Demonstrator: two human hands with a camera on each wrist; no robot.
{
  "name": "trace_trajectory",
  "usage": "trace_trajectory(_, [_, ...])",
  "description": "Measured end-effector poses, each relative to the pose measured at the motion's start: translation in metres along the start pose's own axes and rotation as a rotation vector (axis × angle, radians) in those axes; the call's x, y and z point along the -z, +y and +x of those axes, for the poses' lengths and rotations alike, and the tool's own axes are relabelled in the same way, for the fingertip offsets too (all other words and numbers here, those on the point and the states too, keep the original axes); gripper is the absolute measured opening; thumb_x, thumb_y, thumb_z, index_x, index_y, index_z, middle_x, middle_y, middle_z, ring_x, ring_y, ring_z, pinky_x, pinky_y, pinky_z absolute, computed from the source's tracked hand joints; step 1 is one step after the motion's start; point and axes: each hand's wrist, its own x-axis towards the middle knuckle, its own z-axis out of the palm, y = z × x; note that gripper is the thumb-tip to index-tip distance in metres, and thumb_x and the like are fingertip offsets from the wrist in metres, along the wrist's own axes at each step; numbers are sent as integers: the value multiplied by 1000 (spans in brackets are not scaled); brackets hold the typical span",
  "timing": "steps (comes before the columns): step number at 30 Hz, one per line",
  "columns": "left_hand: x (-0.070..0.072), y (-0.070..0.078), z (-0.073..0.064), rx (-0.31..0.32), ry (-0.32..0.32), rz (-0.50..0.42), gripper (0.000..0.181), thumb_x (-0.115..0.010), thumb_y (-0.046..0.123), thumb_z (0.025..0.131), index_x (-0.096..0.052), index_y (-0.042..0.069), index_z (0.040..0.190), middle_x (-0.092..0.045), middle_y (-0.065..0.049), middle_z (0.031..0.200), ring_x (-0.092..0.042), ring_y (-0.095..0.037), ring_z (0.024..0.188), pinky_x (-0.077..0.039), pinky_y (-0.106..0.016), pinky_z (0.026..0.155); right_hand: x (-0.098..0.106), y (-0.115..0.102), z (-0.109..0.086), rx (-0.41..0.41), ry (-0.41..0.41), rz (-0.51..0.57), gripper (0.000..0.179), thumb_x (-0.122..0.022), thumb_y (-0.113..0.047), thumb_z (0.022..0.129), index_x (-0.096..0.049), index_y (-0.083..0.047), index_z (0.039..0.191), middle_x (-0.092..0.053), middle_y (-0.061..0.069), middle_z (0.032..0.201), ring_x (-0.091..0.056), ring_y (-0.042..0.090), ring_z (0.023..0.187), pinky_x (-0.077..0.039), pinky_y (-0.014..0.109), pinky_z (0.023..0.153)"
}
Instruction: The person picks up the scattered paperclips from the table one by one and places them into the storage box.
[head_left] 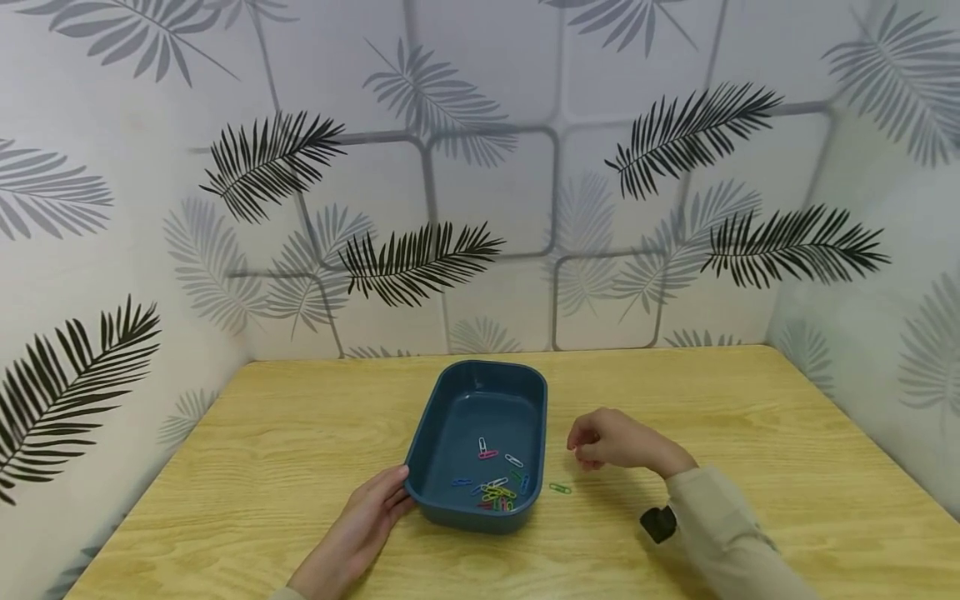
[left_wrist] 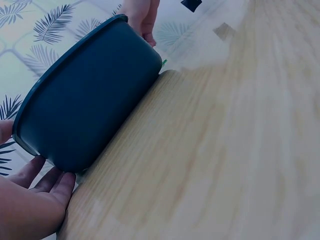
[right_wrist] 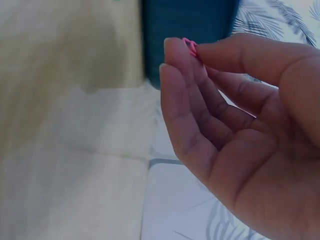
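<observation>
A dark blue plastic bin (head_left: 487,518) stands on the wooden table, with several paper clips in white, pink, blue, yellow, green and red lying mostly at its near end. My left hand (head_left: 367,525) holds the bin's near left corner, thumb at the rim and fingers (left_wrist: 62,187) against the outer wall. Between the thumb and fingertips of my right hand (right_wrist: 240,115) a pink paper clip (right_wrist: 190,47) is pinched. In the head view that hand (head_left: 618,442) hovers to the right of the bin. A green paper clip (head_left: 560,488) lies on the table between them.
The light wooden table (head_left: 315,417) meets a wall (head_left: 495,308) patterned with leaves at its back edge. Side walls rise to the left and right. A black device (head_left: 658,525) sits at the right wrist by the sleeve (head_left: 720,517).
</observation>
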Motion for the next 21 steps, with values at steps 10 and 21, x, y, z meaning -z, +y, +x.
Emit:
trace_trajectory(10, [1, 0, 0, -5, -12, -2, 55, -56, 25, 99, -41, -13, 135, -57, -11, 121, -54, -16, 108, -45, -31, 94, 8, -12, 18, -20, 104, 61, 9, -55, 4, 92, -63, 7, 95, -63, 7, 80, -62, 19, 72, -56, 39, 69])
trace_trajectory(21, [1, 0, 0, 0, -8, -6, 54, -56, 25, 99, -42, -13, 135, -59, -10, 120, -55, -16, 107, -46, -31, 93, 2, -38, 39, 59, 187, 77, 9, -57, 1, 91, -64, 4, 97, -65, 4, 80, -63, 22, 73, -55, 45, 70])
